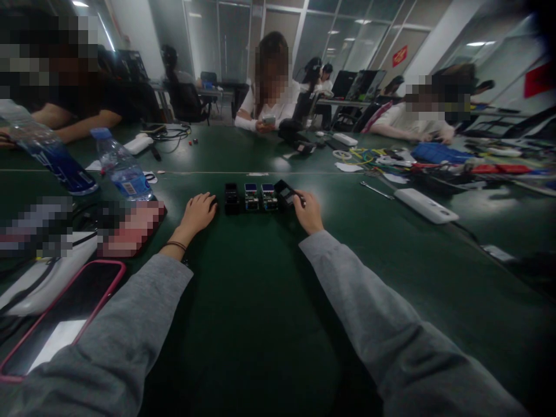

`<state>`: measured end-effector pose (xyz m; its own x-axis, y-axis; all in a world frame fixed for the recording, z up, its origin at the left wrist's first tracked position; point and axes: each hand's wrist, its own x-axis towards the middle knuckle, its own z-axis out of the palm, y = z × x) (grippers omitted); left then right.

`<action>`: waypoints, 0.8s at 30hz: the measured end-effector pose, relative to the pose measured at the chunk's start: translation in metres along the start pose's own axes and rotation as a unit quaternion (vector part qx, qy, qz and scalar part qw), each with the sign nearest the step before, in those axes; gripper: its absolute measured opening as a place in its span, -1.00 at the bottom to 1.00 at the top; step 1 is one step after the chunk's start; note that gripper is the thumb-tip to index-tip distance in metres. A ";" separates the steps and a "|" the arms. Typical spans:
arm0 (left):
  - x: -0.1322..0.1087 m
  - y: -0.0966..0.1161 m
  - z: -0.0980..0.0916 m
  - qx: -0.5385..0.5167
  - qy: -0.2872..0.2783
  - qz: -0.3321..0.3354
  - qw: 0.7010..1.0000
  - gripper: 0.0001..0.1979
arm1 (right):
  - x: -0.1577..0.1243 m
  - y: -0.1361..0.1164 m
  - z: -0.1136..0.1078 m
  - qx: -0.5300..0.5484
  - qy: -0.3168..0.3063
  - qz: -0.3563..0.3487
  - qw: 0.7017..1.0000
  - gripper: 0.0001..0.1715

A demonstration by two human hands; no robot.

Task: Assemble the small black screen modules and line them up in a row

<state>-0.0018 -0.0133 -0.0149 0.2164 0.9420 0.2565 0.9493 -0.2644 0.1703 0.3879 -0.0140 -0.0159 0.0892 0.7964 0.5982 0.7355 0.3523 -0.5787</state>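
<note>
Two small circuit modules with screens, the left one (251,197) and the right one (269,197), stand side by side on the dark green table (243,301). Just left of them is a black case (231,198). At the right end of the row, my right hand (308,211) grips another black case (285,194), which is tilted. My left hand (200,212) rests on the table left of the row, palm down; its fingertips are beside a small dark object too indistinct to name.
Two plastic bottles (124,171) and phones, one in a pink case (119,272), lie to the left. A wrench (377,190), a white power strip (425,205) and tangled cables (369,156) are at the right. Several people sit beyond.
</note>
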 end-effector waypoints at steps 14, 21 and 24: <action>-0.002 0.003 0.000 -0.002 0.018 0.001 1.000 -0.52 | -0.004 -0.014 0.001 -0.054 -0.047 0.027 0.997 -0.20; -0.005 0.009 -0.009 -0.002 -0.007 -0.011 1.000 -0.51 | -0.020 0.015 -0.085 -0.077 0.009 0.099 0.992 -0.23; -0.006 0.011 -0.010 -0.007 -0.007 -0.010 1.000 -0.50 | -0.051 0.064 -0.172 -0.104 0.059 0.150 0.981 -0.10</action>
<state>0.0048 -0.0237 -0.0051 0.2014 0.9496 0.2401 0.9501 -0.2490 0.1880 0.5461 -0.1163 0.0117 0.3909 0.7827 0.4844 0.7842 -0.0076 -0.6205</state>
